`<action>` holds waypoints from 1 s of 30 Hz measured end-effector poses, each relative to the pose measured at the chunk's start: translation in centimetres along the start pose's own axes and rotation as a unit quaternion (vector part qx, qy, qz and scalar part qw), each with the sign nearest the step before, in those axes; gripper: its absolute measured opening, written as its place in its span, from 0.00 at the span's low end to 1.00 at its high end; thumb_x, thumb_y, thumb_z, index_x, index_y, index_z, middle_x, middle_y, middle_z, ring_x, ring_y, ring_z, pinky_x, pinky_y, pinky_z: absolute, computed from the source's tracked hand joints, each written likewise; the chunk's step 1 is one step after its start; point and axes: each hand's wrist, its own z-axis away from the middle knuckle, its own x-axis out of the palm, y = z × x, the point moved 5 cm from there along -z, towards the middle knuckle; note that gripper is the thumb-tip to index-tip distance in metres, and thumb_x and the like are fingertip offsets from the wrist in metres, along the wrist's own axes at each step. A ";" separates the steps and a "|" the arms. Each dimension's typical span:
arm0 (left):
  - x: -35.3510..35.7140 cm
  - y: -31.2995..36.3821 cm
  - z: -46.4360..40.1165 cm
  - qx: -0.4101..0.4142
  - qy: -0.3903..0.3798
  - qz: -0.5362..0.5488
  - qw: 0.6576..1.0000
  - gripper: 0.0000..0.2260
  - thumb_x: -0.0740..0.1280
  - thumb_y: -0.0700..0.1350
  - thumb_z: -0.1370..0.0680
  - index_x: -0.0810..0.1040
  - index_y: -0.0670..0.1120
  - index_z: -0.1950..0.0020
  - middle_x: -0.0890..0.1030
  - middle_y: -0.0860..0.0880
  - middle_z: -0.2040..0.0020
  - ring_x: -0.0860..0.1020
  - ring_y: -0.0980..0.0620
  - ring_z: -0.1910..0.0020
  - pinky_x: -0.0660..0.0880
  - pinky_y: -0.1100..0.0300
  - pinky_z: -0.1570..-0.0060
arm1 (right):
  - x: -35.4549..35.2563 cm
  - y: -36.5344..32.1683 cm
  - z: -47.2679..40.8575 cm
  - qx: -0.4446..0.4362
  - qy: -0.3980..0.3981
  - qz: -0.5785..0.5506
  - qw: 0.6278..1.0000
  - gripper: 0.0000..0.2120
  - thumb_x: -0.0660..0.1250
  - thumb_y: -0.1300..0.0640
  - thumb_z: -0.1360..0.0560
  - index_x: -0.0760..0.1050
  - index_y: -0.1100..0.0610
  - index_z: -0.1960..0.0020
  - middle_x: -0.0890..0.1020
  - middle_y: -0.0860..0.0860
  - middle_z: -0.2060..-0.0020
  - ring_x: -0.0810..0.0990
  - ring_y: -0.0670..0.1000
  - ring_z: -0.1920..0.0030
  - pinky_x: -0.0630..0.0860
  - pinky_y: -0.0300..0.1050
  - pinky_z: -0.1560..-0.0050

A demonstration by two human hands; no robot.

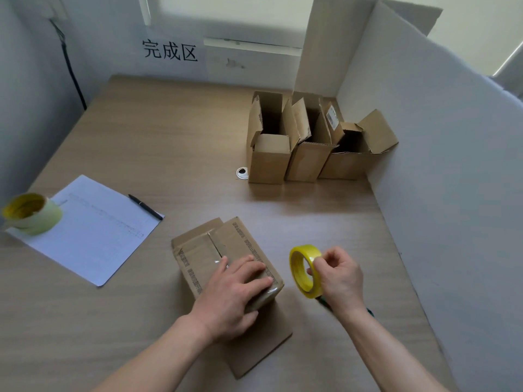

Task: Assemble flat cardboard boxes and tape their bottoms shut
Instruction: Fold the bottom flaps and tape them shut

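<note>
While left hand (235, 290) presses box (203, 250), tape roll (304, 271) in right hand (339, 278)

We see a white sheet of paper (90, 230) on the table (169, 154), a black pen (145, 207) resting on its corner.

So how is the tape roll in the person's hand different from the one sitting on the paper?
The held tape roll stands on edge, pinched by the right hand; the roll on the paper lies tilted and untouched. The held one looks brighter yellow and narrower; the other looks paler and wider. Both have yellow cores.
</note>
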 end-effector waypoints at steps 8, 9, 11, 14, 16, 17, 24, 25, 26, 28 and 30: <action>0.7 -1.9 -1.4 0.037 -0.097 0.008 0.995 0.31 0.70 0.56 0.29 0.64 0.62 0.28 0.63 0.55 0.26 0.54 0.53 0.23 0.53 0.40 0.27 | -2.9 2.8 1.4 -0.028 -0.057 0.189 0.980 0.14 0.77 0.48 0.33 0.72 0.50 0.58 0.80 0.46 0.67 0.78 0.49 0.65 0.72 0.44 0.64; 0.7 -2.0 -1.5 0.037 -0.103 0.007 0.994 0.31 0.71 0.56 0.29 0.64 0.62 0.28 0.62 0.55 0.26 0.53 0.53 0.23 0.52 0.40 0.27 | -3.0 2.9 1.6 -0.044 -0.063 0.205 0.976 0.13 0.77 0.49 0.32 0.73 0.48 0.58 0.80 0.45 0.67 0.78 0.48 0.65 0.72 0.43 0.65; 0.2 -1.9 -1.6 0.032 -0.118 0.005 0.993 0.33 0.71 0.58 0.29 0.63 0.61 0.27 0.60 0.55 0.25 0.50 0.54 0.23 0.48 0.40 0.26 | -3.2 3.0 2.3 -0.069 -0.073 0.231 0.968 0.10 0.76 0.50 0.30 0.75 0.46 0.56 0.79 0.41 0.68 0.80 0.48 0.64 0.73 0.44 0.63; -0.8 -1.2 -1.0 -0.020 -0.060 -0.046 0.997 0.35 0.69 0.68 0.32 0.67 0.57 0.28 0.61 0.51 0.23 0.52 0.47 0.22 0.54 0.32 0.30 | -3.5 3.0 3.0 -0.091 -0.064 0.231 0.966 0.10 0.76 0.54 0.30 0.76 0.47 0.55 0.80 0.46 0.70 0.81 0.55 0.63 0.76 0.48 0.62; -1.5 -1.1 0.5 -0.152 0.030 -0.034 0.987 0.35 0.62 0.72 0.31 0.72 0.54 0.30 0.65 0.46 0.24 0.58 0.39 0.24 0.64 0.28 0.37 | -3.7 2.9 3.3 -0.094 -0.054 0.227 0.968 0.12 0.77 0.57 0.31 0.75 0.47 0.56 0.81 0.51 0.68 0.81 0.57 0.63 0.76 0.49 0.63; -1.5 -1.2 1.5 -0.222 0.057 -0.016 0.973 0.36 0.56 0.74 0.30 0.71 0.54 0.29 0.63 0.45 0.23 0.57 0.37 0.24 0.64 0.29 0.37 | -3.6 2.8 3.3 -0.089 -0.050 0.224 0.969 0.13 0.77 0.57 0.32 0.75 0.45 0.57 0.81 0.51 0.69 0.80 0.57 0.64 0.75 0.49 0.63; 1.9 -2.4 2.5 -0.266 0.002 0.076 0.961 0.39 0.45 0.75 0.29 0.64 0.57 0.24 0.47 0.47 0.20 0.30 0.42 0.25 0.38 0.48 0.26 | -2.2 2.3 2.4 -0.063 -0.058 0.166 0.982 0.13 0.77 0.60 0.32 0.80 0.47 0.51 0.82 0.46 0.64 0.80 0.52 0.63 0.77 0.48 0.58; 1.9 -2.9 2.1 -0.235 -0.015 0.072 0.969 0.38 0.48 0.75 0.29 0.63 0.57 0.24 0.47 0.48 0.20 0.29 0.43 0.25 0.38 0.50 0.26 | -1.9 2.0 2.2 -0.064 -0.055 0.155 0.984 0.14 0.76 0.61 0.32 0.80 0.47 0.51 0.82 0.47 0.64 0.80 0.52 0.63 0.76 0.47 0.58; 2.0 -3.5 1.8 -0.204 -0.038 0.073 0.976 0.38 0.49 0.75 0.30 0.62 0.58 0.24 0.46 0.50 0.20 0.28 0.45 0.25 0.39 0.50 0.26 | -1.6 1.7 1.9 -0.066 -0.048 0.143 0.986 0.14 0.76 0.62 0.31 0.79 0.45 0.52 0.82 0.47 0.64 0.80 0.51 0.63 0.75 0.46 0.58; 1.9 -4.3 1.2 -0.144 -0.073 0.086 0.983 0.36 0.55 0.73 0.29 0.63 0.59 0.24 0.44 0.53 0.20 0.28 0.47 0.25 0.45 0.47 0.23 | -1.1 1.0 1.2 -0.065 -0.030 0.121 0.990 0.15 0.75 0.63 0.31 0.79 0.44 0.52 0.81 0.46 0.66 0.80 0.51 0.63 0.73 0.45 0.60; 1.5 -4.7 1.0 -0.127 -0.045 0.124 0.983 0.32 0.63 0.69 0.28 0.68 0.58 0.26 0.43 0.54 0.21 0.32 0.47 0.24 0.51 0.46 0.24 | -0.6 0.3 0.4 -0.066 -0.014 0.107 0.992 0.14 0.73 0.64 0.30 0.80 0.47 0.51 0.80 0.47 0.67 0.79 0.50 0.64 0.72 0.43 0.62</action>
